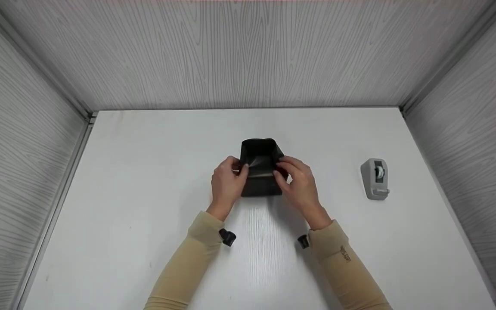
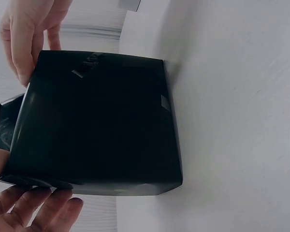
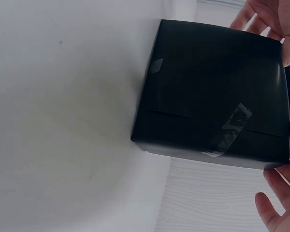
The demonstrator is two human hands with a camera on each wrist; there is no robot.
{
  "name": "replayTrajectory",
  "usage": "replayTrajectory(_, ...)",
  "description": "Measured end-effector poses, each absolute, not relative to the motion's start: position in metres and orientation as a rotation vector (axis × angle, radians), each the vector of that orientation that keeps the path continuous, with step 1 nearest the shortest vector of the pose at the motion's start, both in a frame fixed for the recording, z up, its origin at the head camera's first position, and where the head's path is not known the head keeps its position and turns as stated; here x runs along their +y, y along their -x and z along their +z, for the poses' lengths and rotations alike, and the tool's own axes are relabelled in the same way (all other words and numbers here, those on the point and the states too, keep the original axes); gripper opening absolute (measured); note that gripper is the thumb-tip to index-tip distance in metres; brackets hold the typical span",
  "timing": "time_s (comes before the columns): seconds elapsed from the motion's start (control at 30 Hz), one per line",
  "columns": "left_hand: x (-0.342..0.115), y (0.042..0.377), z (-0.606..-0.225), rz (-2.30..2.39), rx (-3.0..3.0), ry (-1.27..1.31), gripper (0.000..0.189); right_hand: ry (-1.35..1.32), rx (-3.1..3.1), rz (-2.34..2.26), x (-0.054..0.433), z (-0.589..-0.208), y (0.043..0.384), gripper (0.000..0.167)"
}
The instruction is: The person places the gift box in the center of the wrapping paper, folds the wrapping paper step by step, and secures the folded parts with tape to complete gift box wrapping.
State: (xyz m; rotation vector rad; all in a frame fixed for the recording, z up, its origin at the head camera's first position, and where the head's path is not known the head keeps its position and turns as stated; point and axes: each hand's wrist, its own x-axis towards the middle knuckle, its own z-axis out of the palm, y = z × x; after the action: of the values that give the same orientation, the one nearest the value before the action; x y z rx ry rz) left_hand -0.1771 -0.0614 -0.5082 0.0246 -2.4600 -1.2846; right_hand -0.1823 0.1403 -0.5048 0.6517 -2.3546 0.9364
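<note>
A black box of thin card or paper (image 1: 261,186), with its top uncovered, stands between my two hands. My left hand (image 1: 227,181) pinches the left wall, thumb at the upper edge and fingers along the outside. On the right side, my right hand (image 1: 299,184) holds the other wall between thumb and fingers near the rim. Both wrist views face the box's near wall. There, a slanted strip of clear tape (image 3: 233,126) crosses a seam close to the right corner, and a small piece of tape (image 2: 165,103) sits at the bottom edge.
A grey tape dispenser (image 1: 375,180) with a roll in it stands on the white table (image 1: 123,206), off to the right of my right hand. Grey wood-patterned panels (image 1: 239,56) close in the back and both sides.
</note>
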Motion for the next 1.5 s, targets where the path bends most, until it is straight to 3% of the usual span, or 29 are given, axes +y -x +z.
replayTrajectory(0.6,-0.060,0.176,-0.506,-1.312,-2.486,-0.022,0.016,-0.821,-2.641,0.527,0.127,-0.499,0.183,0.050)
replayTrajectory(0.8,-0.061,0.176,-0.506,-1.294,-2.478,-0.031,0.015,-0.834,-2.651,0.581,0.132,-0.498,0.185,0.048)
replayTrajectory(1.23,-0.062,0.176,-0.507,-1.294,-2.455,-0.030,0.015,-0.829,-2.382,0.948,0.166,-0.501,0.184,0.024)
replayTrajectory(1.5,-0.061,0.176,-0.507,-1.294,-2.463,-0.027,0.015,-0.924,-2.342,0.912,0.175,-0.510,0.183,0.028)
